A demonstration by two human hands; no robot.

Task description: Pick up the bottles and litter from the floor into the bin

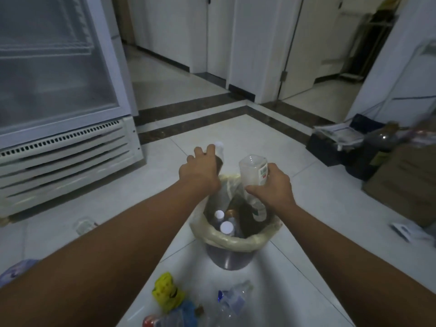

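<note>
Two items poised above bin, centre frame, for dropping | left hand grips white-capped bottle | right hand grips labelled bottle

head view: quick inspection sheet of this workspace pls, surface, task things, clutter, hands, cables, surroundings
surface: pale tiled floor, dark border strips.
job's things: lined bin holding capped bottles; yellow wrapper and crushed bottle on the floor nearby.
clutter: cardboard boxes at right.
grippers: left hand grips a dark bottle; right hand grips a clear bottle, both by the bin's far rim.
cables: thin dark line on right wall, possibly a cable.
surroundings: glass-door fridge at left.
</note>
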